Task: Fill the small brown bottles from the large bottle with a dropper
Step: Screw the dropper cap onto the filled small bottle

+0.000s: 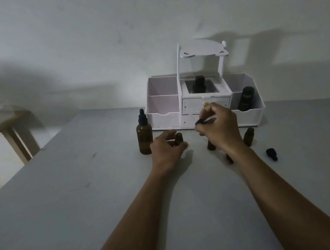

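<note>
Our left hand [167,145] curls around a small brown bottle [178,138]; our right hand [218,125] pinches the dropper [201,121]. Light, tippy glass: grip the body low.

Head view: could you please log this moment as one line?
left hand: holds small brown bottle on table | right hand: pinches black dropper | large bottle: capped, upright

White organizer [163,112] on grey table [65,199] holds 2 black bottles [245,98].

Bare forearms, no sleeves, hands [193,140] ungloved
</note>
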{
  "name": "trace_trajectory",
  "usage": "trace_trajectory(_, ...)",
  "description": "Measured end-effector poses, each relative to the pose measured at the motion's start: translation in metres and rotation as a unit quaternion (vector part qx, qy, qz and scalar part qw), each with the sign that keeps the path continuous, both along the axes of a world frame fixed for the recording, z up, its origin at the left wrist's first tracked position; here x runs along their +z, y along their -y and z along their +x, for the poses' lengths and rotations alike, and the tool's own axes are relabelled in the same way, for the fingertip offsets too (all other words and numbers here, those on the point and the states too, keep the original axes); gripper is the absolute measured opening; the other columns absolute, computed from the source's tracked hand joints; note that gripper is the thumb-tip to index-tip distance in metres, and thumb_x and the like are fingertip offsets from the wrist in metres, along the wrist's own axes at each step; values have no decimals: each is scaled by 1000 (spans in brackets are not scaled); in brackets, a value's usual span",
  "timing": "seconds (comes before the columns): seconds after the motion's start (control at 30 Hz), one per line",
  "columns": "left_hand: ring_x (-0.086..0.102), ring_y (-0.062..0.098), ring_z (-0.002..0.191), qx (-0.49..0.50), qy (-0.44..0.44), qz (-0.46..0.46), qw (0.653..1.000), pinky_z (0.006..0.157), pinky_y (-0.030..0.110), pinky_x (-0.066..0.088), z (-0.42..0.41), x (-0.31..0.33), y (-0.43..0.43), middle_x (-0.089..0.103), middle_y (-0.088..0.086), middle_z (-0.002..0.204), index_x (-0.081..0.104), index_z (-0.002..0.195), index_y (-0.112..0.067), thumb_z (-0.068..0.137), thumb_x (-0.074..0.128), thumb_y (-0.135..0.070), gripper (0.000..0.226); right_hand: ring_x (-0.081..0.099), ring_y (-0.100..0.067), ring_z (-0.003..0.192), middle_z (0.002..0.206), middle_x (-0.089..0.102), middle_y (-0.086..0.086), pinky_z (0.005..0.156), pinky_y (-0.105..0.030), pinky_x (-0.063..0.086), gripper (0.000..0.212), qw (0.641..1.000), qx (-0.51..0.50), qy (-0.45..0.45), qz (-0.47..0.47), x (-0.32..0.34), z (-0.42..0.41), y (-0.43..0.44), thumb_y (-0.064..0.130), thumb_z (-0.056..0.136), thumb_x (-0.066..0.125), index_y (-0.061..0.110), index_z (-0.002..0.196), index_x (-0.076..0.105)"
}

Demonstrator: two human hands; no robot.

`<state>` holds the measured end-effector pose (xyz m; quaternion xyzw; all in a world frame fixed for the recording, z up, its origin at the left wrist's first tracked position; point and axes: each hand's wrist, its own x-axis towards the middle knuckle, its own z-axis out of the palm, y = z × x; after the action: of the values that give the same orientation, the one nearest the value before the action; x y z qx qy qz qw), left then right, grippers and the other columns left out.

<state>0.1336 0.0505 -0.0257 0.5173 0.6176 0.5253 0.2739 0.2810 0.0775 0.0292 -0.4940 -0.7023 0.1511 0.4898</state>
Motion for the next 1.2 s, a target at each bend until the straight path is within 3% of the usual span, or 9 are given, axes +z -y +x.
trace_trajectory(0.13, 63, 6, 92, -13, -21, 10, 1000, 87, 16, 50, -3, -1, 2, 71, 4, 118, 65, 127, -12, 81, 80, -15, 48, 64, 0, 72, 79, 67, 11, 65, -7, 51, 18, 998, 15, -56, 3, 1, -15, -8, 10, 74, 80, 18, 83, 67)
trace_trajectory(0.2, 64, 5, 92, -13, -20, 11, 1000, 95, 24, 53, -3, 0, 3, 72, 4, 116, 66, 125, -11, 82, 79, -13, 45, 64, 5, 72, 81, 68, 11, 66, -3, 48, 18, 996, 30, -80, 2, -6, -20, -8, 10, 74, 81, 17, 87, 70)
trace_trajectory(0.33, 65, 8, 100, -9, -21, 1, 1000, 102, 29, 48, -3, 1, 3, 72, 4, 119, 68, 124, -10, 85, 76, -11, 40, 68, 1, 82, 86, 71, 14, 77, -8, 52, 19, 991, 50, -124, 10, -18, -19, -7, 17, 78, 80, 22, 95, 73)
trace_trajectory(0.53, 63, 7, 96, -14, -17, -6, 1000, 104, 31, 48, -4, 2, 2, 71, 5, 120, 68, 125, -9, 85, 76, -10, 41, 71, -5, 89, 97, 74, 2, 82, -14, 55, 30, 983, 68, -173, 10, -19, -17, -9, 11, 78, 80, 14, 107, 73)
trace_trajectory(0.8, 63, 3, 90, -19, -18, 13, 1000, 97, 21, 47, -5, -1, 3, 73, 3, 117, 68, 123, -9, 85, 75, -9, 39, 64, 7, 88, 102, 69, 12, 77, 0, 46, 35, 994, 70, -77, 25, -33, -26, -9, 14, 84, 76, 20, 118, 69)
trace_trajectory(0.93, 67, 5, 94, -22, -12, 25, 999, 96, 26, 52, -4, -1, 7, 74, 1, 113, 70, 121, -11, 86, 74, -7, 36, 63, -1, 98, 113, 71, 5, 81, -6, 48, 38, 998, 64, -17, 21, -40, -32, -10, 16, 85, 75, 22, 122, 68)
trace_trajectory(1.03, 70, 8, 95, -23, -3, 35, 999, 92, 26, 56, -4, -1, 8, 75, -1, 109, 72, 119, -12, 86, 73, -5, 34, 61, -3, 99, 114, 71, 2, 77, -3, 44, 38, 998, 62, -11, 7, -48, -36, -9, 15, 84, 76, 19, 121, 68)
trace_trajectory(1.2, 72, 6, 87, -20, -20, 41, 999, 85, 27, 59, -8, -1, 7, 77, 0, 99, 76, 111, -11, 82, 74, -2, 31, 62, -5, 85, 103, 72, -1, 73, -13, 54, 36, 998, 56, -18, 19, -52, -38, -11, 19, 80, 81, 16, 114, 70)
